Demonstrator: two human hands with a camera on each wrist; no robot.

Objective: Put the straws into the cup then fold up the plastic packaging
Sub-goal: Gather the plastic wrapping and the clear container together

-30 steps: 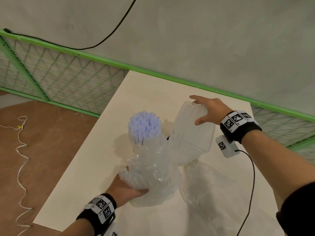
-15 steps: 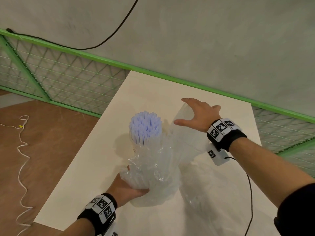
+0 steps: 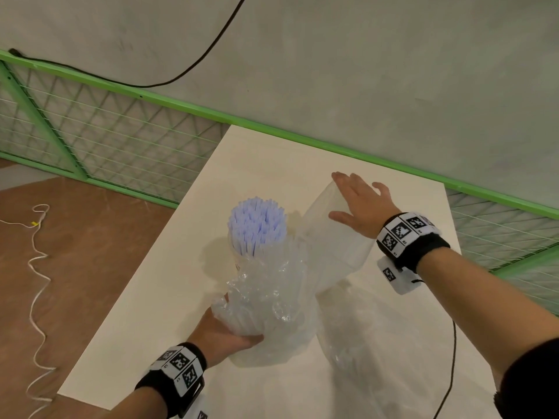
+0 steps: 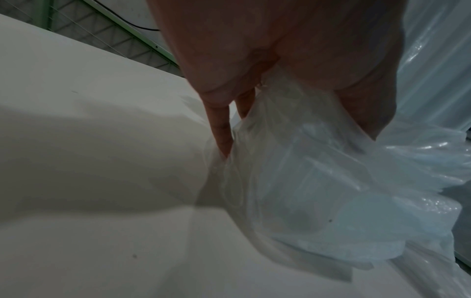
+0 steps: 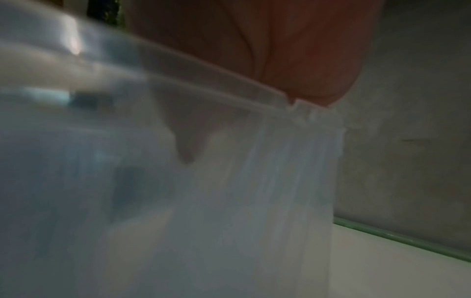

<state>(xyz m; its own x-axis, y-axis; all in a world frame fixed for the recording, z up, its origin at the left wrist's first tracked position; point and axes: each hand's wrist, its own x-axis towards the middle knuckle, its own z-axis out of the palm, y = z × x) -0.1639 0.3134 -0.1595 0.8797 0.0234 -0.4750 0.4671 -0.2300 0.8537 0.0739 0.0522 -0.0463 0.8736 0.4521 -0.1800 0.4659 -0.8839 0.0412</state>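
On the pale table (image 3: 169,328), near its middle: bundle of lilac-white straws (image 3: 257,225), upright, top ends fanned out a little, lower part wrapped in crumpled clear plastic packaging (image 3: 272,303). Cup itself hard to make out under the plastic; cannot tell whether the straws stand inside it.

Left hand (image 3: 225,334) at the near, lower side of the crumpled plastic, fingers and thumb curled round the bunched film and gripping it. Same seen from the left wrist view: fingers (image 4: 220,129) pushed into the folds, thumb on the other side, table just below.

Right hand (image 3: 360,207) beyond and to the right of the straws, fingers straight and spread, palm laid flat against the upper part of a smooth, stiffer flap of the same packaging (image 3: 332,246). Flap tilted, rising from the crumpled mass toward the far right. Nothing pinched by this hand; only pressing on the sheet. Right wrist view blurred and dim, showing mostly the milky sheet with its ridged top edge (image 5: 229,96) and the palm just behind it.

Straws between the two hands, closer to the left one, not touched directly by either.

More loose clear film (image 3: 378,334) spread on the table at the near right, under the right forearm. Thin black cable (image 3: 452,358) hanging from the right wristband across it. Green mesh fence (image 3: 106,137) along the far table edge, grey wall above, white cord (image 3: 36,267) on the brown floor at left.
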